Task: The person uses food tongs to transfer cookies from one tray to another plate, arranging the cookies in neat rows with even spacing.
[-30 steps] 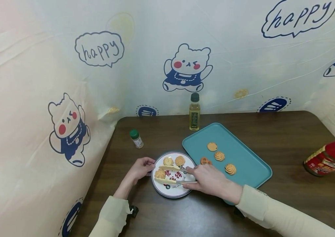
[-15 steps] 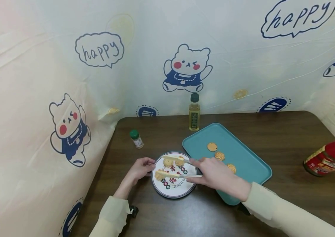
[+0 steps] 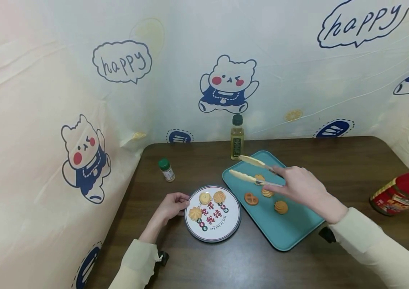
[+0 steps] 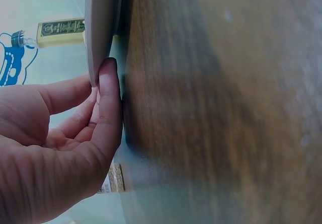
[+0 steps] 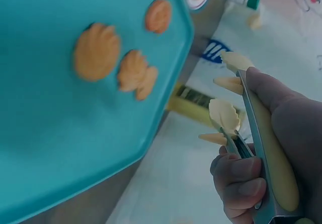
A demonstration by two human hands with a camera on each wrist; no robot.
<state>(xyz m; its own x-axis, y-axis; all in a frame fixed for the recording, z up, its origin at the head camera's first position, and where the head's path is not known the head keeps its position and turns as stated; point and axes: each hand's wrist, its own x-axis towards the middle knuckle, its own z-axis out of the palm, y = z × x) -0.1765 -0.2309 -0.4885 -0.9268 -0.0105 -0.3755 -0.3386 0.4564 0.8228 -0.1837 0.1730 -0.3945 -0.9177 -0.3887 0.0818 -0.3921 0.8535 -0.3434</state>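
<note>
Noted a small green-capped jar (image 3: 167, 170) at back left on the brown table (image 3: 197, 267). Logged an upright bottle of yellow liquid (image 3: 237, 140) near the back edge. Recorded a red bottle (image 3: 401, 190) far right, and a pale wall sheet (image 3: 175, 28) printed with bears (image 3: 228, 96).

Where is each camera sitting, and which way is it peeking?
Head: on the person's head, looking forward and down at the plate and tray; the left hand, right hand and sleeves show.
Left wrist: on that wrist, looking along the left hand at the plate's pinched edge and the table; only that hand shows.
Right wrist: on that wrist, looking past the tongs at the tray; only the right hand shows.
Shared: head and right wrist both see the tongs, tray and cookies.
</note>
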